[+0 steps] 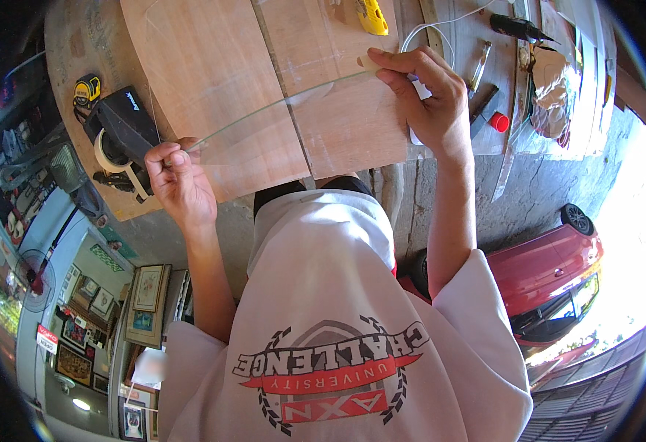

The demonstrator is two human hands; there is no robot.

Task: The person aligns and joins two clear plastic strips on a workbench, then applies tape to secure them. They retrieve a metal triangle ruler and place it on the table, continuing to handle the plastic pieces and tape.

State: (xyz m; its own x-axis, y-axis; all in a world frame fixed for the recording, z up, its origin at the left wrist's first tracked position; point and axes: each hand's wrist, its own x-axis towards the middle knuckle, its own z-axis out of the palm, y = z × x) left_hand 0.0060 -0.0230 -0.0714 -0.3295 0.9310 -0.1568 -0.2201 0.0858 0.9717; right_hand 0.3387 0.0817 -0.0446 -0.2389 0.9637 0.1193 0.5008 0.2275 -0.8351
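Observation:
A clear pane of glass [293, 97] stretches between my two hands, its greenish edge slanting up from left to right above the workbench. My left hand [183, 180] pinches the lower left end between thumb and fingers. At the upper right end, my right hand [429, 96] grips the glass between thumb and forefinger. Beneath it lie reddish-brown plywood boards [198, 51] with a dark seam between them. A yellow utility knife [372, 16] rests on the wood just beyond my right hand. How far the pane reaches away from me is hard to see.
Left on the bench are a tape measure [86, 90], a black box [125, 116] and a masking tape roll [109, 153]. Rightward lie a white cable [448, 26], a black nozzled bottle [516, 28], a red cap [499, 122] and clutter. A red car [547, 269] stands behind.

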